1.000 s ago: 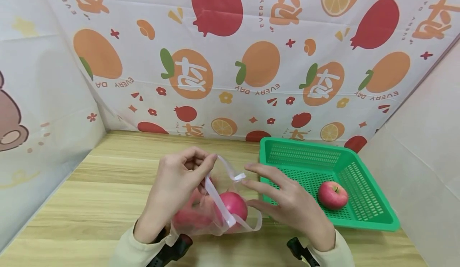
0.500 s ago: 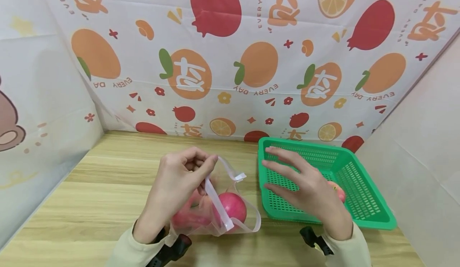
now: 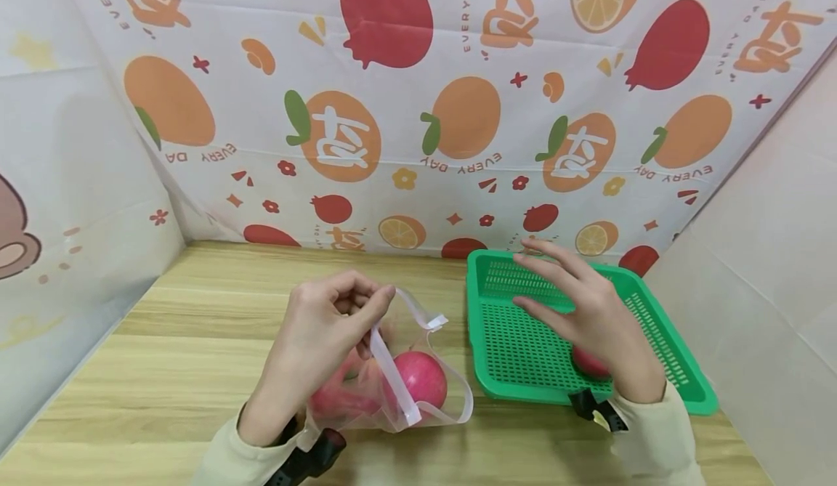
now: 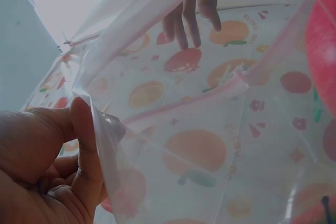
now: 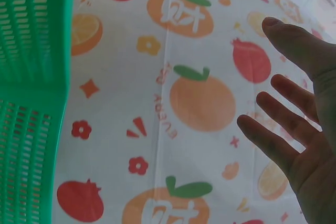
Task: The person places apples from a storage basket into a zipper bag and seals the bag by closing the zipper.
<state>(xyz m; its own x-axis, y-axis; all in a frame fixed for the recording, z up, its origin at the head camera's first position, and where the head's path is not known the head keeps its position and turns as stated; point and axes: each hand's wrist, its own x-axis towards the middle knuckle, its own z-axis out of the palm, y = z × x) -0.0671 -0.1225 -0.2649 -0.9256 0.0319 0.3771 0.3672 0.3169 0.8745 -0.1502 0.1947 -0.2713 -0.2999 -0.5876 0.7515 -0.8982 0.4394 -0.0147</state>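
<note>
Lower centre of the head view, and the left hand has the pale trim of a see-through bag pinched between thumb and fingers! That bag sits on the wooden table, red apples bunched inside it. Over to the lower right: the right hand hangs above the green basket, fingers extended and spread apart. Beneath it on the basket floor, a lone apple peeks out, half hidden by hand and wrist. And the right wrist view has those spread fingers at the right edge, well apart from the basket's wall at far left!
</note>
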